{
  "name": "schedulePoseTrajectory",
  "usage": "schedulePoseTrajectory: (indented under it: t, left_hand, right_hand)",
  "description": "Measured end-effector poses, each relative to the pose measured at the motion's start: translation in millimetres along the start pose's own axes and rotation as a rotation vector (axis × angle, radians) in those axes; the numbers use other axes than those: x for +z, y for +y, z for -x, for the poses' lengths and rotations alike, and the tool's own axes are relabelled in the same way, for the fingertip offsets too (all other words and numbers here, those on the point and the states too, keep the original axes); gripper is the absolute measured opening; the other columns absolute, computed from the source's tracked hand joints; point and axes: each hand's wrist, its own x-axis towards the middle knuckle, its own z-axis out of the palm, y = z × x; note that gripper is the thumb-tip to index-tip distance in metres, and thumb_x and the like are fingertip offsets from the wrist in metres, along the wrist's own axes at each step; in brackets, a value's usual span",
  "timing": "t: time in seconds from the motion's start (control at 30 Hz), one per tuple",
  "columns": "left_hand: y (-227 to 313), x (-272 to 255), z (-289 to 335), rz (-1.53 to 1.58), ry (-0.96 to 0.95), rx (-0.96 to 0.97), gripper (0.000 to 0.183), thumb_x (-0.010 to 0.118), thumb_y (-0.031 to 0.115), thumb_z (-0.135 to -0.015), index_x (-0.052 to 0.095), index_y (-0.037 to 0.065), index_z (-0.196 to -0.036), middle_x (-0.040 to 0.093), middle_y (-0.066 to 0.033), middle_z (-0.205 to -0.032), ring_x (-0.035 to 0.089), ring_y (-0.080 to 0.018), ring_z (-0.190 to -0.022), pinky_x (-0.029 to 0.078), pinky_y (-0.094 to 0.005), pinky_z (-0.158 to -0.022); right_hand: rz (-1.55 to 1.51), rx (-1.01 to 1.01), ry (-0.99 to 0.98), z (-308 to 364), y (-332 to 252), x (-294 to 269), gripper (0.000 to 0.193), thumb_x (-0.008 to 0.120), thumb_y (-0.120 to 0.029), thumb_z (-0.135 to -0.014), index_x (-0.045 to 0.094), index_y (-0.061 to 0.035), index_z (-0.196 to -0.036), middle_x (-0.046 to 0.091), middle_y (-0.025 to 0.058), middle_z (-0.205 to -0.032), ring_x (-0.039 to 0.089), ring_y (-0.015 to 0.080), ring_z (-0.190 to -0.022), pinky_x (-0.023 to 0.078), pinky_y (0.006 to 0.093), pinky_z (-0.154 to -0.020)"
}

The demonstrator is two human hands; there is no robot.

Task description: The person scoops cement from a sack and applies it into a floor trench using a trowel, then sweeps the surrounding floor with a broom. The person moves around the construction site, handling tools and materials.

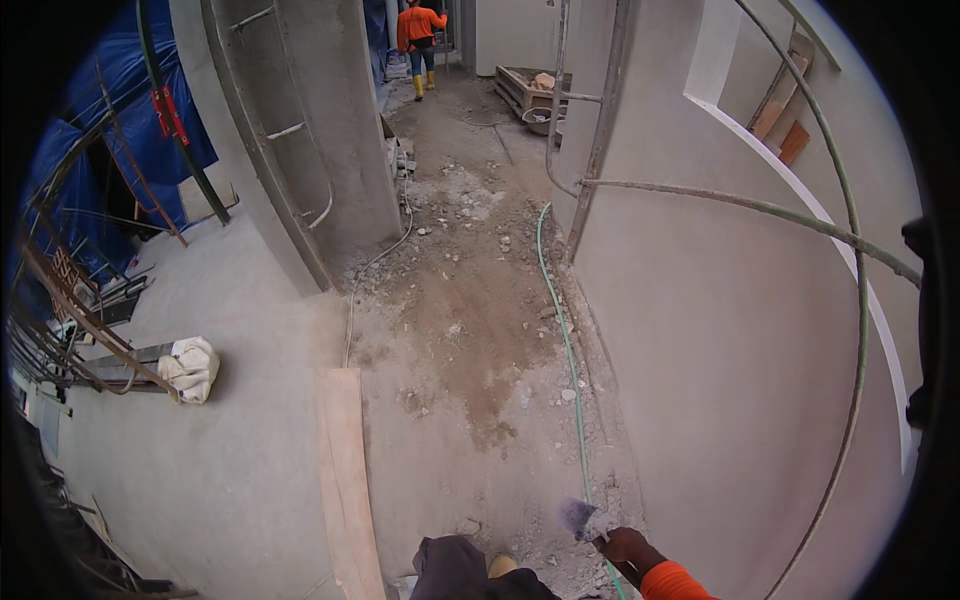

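Observation:
At the lower right, my right hand (630, 550) comes in from an orange sleeve. It is closed round the dark handle of a trowel (577, 516), whose broad grey blade points forward and left and is a little blurred. Grey material seems to cling where blade and handle meet. The trowel is held above the rubble-strewn floor, over a thin green hose (573, 385). My left hand is out of the picture. Dark trouser cloth (450, 570) and part of a yellow boot (502, 566) show at the lower edge.
A plank (345, 470) lies along the left of the path; a white sack (190, 370) sits farther left. Scaffold frames lean by both walls, one pole (740, 203) crossing at right. Ahead, a person (420, 45) in orange stands near a wooden box (525, 95).

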Motion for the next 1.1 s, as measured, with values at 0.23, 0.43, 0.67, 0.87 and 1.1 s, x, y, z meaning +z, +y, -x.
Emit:
schedulePoseTrajectory:
  t: [0.23, 0.43, 0.67, 0.87, 1.1]
  left_hand:
    - [195, -58, -84, 0.223, -0.089, 0.028, 0.045, 0.075, 0.024, -0.093, 0.062, 0.01, -0.134, 0.07, -0.0093, -0.121, 0.066, -0.0258, -0.105, 0.061, -0.0418, -0.078]
    - [430, -25, -143, 0.027, 0.029, 0.473, 0.02, 0.077, 0.018, -0.087, 0.071, 0.007, -0.102, 0.072, -0.011, -0.097, 0.068, -0.0249, -0.093, 0.056, -0.042, -0.086]
    - [720, 23, -209, 0.371, -0.016, 0.605, 0.026, 0.087, 0.009, -0.088, 0.064, 0.006, -0.1, 0.069, -0.0031, -0.101, 0.064, -0.0129, -0.088, 0.056, -0.0319, -0.082]
    - [994, 60, -277, 0.387, -0.102, 0.529, 0.023, 0.086, 0.013, -0.09, 0.066, 0.004, -0.098, 0.073, -0.0061, -0.101, 0.067, -0.0131, -0.093, 0.056, -0.0308, -0.087]
    - [1300, 85, -314, 0.49, -0.29, 0.643, 0.026, 0.086, 0.023, -0.092, 0.069, 0.007, -0.104, 0.072, 0.0017, -0.1, 0.066, -0.0087, -0.096, 0.055, -0.0293, -0.088]
  right_hand:
    - [0.077, -0.001, 0.045, -86, -76, -168, 0.059, 0.057, -0.054, -0.096, 0.074, -0.0044, -0.124, 0.074, 0.0208, -0.125, 0.071, 0.0379, -0.116, 0.056, 0.0492, -0.1]
    - [0.026, 0.129, -0.023, -109, -111, -255, 0.067, 0.051, -0.063, -0.098, 0.075, -0.0056, -0.124, 0.072, 0.021, -0.129, 0.069, 0.0379, -0.122, 0.054, 0.0481, -0.105]
    - [-0.101, 0.251, -0.118, -154, -133, -344, 0.071, 0.053, -0.07, -0.093, 0.076, -0.0107, -0.124, 0.074, 0.0207, -0.126, 0.069, 0.0378, -0.121, 0.055, 0.0467, -0.102]
    - [-0.123, 0.366, -0.317, -265, -153, -471, 0.064, 0.06, -0.064, -0.092, 0.077, -0.01, -0.121, 0.075, 0.0212, -0.122, 0.069, 0.0393, -0.121, 0.055, 0.0485, -0.102]
    - [-0.204, 0.036, -0.094, -394, -192, -713, 0.072, 0.064, -0.072, -0.089, 0.078, -0.0074, -0.116, 0.077, 0.0201, -0.113, 0.072, 0.0352, -0.113, 0.057, 0.0453, -0.095]
